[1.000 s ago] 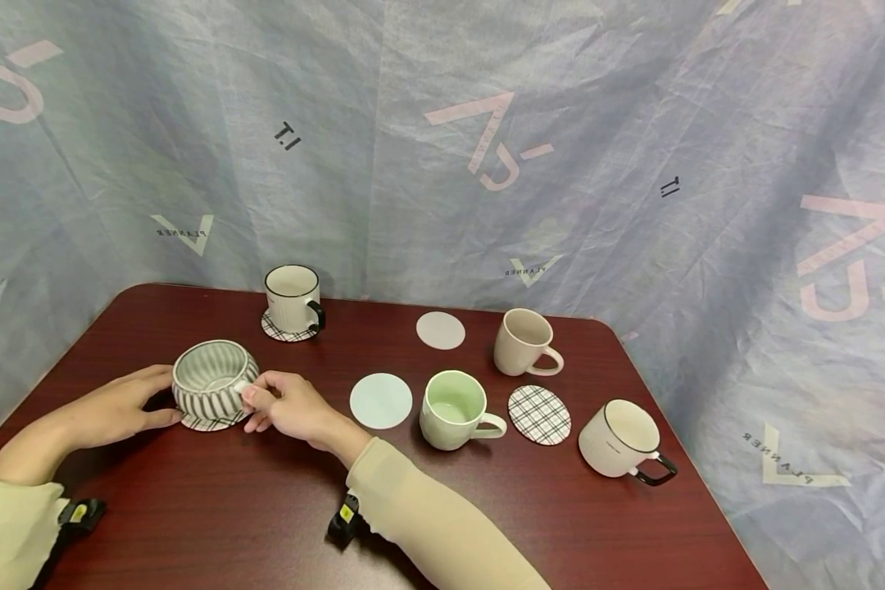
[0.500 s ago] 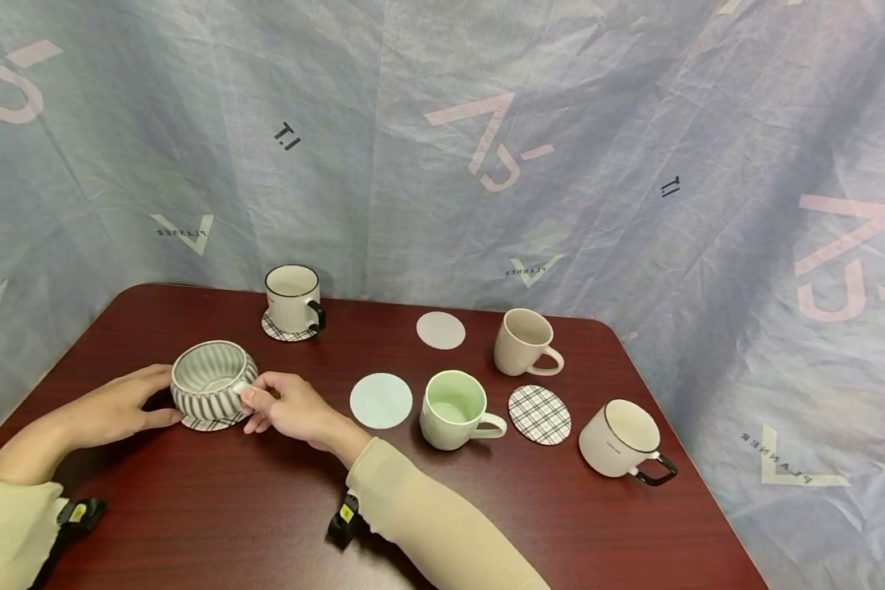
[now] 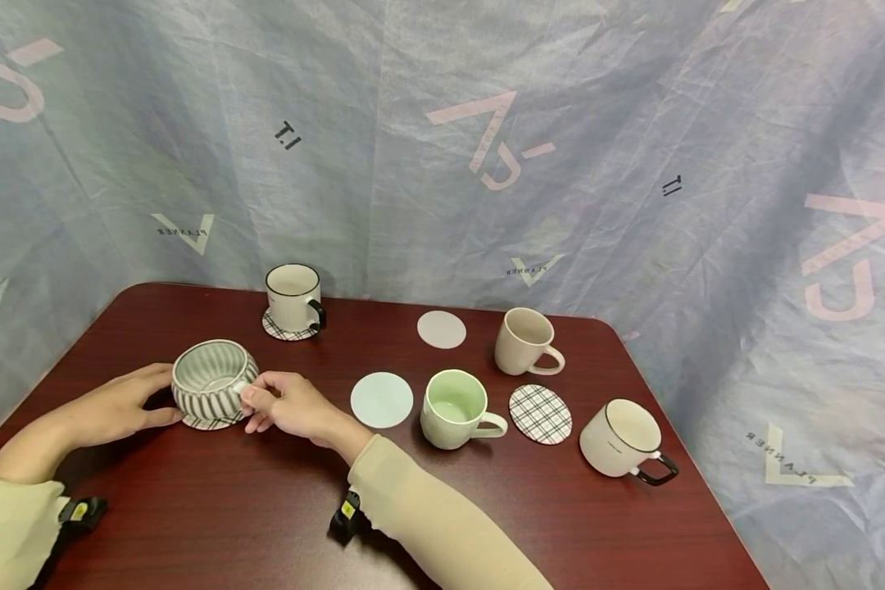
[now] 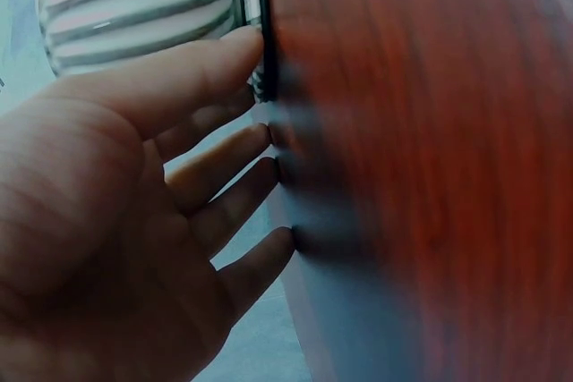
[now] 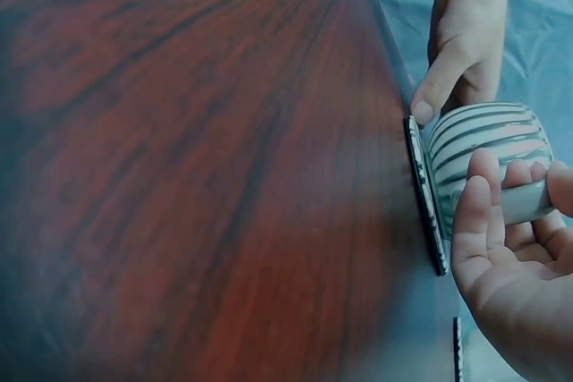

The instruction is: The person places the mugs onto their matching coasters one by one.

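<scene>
A round striped grey-and-white mug (image 3: 202,401) stands upright over a plaid coaster (image 3: 205,424) at the left of the table. My right hand (image 3: 295,403) pinches its handle between thumb and fingers, as the right wrist view also shows. On the mug's other side lies my left hand (image 3: 114,406), fingers spread and relaxed. In the left wrist view its thumb (image 4: 210,69) reaches the coaster's edge, while the other fingertips rest on the tabletop. Behind, a white black-rimmed mug (image 3: 288,305) sits on another plaid coaster (image 3: 274,329).
Right of my right hand lie a pale blue coaster (image 3: 381,400) and a green mug (image 3: 442,422). Farther back are a pale grey coaster (image 3: 441,329) and a beige mug (image 3: 516,348). A plaid coaster (image 3: 540,415) and a white black-handled mug (image 3: 610,447) are near the right edge.
</scene>
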The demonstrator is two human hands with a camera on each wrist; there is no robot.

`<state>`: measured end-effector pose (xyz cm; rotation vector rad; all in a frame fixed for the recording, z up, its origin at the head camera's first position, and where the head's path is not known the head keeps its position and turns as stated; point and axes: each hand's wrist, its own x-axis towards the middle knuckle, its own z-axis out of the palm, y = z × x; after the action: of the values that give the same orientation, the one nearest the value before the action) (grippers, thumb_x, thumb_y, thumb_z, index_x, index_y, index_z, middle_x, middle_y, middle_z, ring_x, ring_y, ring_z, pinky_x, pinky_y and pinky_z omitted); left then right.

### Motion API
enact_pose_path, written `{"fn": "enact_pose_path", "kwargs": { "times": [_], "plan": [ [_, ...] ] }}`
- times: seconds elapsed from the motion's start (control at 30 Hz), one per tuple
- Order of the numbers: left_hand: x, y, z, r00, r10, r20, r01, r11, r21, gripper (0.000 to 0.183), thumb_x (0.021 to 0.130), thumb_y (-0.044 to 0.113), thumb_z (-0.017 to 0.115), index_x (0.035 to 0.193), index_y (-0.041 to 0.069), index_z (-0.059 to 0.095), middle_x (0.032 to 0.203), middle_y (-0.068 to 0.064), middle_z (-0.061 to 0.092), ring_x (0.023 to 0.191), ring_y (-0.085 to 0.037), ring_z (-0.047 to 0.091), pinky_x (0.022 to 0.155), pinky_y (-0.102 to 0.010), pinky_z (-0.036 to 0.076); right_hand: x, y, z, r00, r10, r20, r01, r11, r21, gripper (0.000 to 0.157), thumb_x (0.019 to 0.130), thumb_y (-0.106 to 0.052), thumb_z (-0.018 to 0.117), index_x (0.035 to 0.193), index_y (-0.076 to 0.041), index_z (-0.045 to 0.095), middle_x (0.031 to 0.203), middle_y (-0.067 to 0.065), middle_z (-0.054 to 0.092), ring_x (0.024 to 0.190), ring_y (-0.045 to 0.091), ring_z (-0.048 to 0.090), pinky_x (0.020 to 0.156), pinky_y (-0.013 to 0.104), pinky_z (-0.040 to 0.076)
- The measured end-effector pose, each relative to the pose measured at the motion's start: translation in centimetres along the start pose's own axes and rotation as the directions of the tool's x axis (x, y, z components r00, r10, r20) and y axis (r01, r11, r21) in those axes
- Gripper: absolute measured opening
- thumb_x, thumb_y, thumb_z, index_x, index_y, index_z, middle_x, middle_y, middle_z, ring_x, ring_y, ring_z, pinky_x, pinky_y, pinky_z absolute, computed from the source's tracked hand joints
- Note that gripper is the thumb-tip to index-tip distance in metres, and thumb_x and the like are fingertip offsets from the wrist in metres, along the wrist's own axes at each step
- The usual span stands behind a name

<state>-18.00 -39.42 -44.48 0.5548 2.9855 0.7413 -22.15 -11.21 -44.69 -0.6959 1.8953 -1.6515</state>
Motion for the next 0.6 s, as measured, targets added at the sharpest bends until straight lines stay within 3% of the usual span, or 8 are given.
{"fn": "enact_pose_path", "kwargs": {
  "times": [0.17,0.3,0.43,0.6],
  "plan": [
    [-0.02,-0.10,0.10,1.000,0.003,-0.009,-0.003,1.000,0.009,0.060,0.092,0.019,0.084,0.140,-0.009,0.060,0.142,-0.031,0.056,0.128,-0.048,0.054,0.089,-0.002,0.026,0.01,-0.06,-0.09,1.000,0.008,-0.014,-0.008,1.000,-0.016,0.022,0.110,-0.016,0.060,0.099,0.001,0.068,0.086,0.004,0.070,0.067,0.006,0.069,0.068,0.021,0.059],
    [-0.05,-0.32,0.24,1.000,0.006,-0.014,-0.006,1.000,0.018,0.060,0.093,0.020,0.084,0.140,-0.008,0.061,0.142,-0.030,0.057,0.127,-0.047,0.054,0.089,-0.004,0.029,-0.06,-0.14,-0.16,0.999,0.005,-0.035,-0.007,0.998,-0.066,0.022,0.109,-0.019,0.063,0.100,-0.001,0.071,0.088,0.005,0.074,0.067,0.005,0.069,0.067,0.021,0.060],
    [-0.06,-0.47,0.34,1.000,0.006,-0.015,-0.005,1.000,0.025,0.060,0.093,0.022,0.084,0.140,-0.007,0.062,0.142,-0.029,0.057,0.127,-0.046,0.054,0.090,-0.007,0.032,-0.29,-0.39,-0.25,0.998,-0.006,-0.067,-0.007,0.984,-0.180,0.021,0.108,-0.023,0.065,0.101,-0.007,0.075,0.088,0.002,0.077,0.068,0.004,0.070,0.067,0.020,0.059],
    [-0.08,-0.52,0.32,1.000,0.003,-0.005,-0.003,1.000,0.013,0.062,0.094,0.026,0.083,0.142,-0.006,0.061,0.144,-0.030,0.055,0.129,-0.045,0.054,0.090,-0.002,0.026,-0.70,-0.90,-0.45,0.993,-0.005,-0.121,-0.035,0.944,-0.329,0.016,0.105,-0.030,0.069,0.101,-0.016,0.076,0.074,-0.007,0.074,0.069,0.006,0.071,0.064,0.018,0.054]
  ]
}}
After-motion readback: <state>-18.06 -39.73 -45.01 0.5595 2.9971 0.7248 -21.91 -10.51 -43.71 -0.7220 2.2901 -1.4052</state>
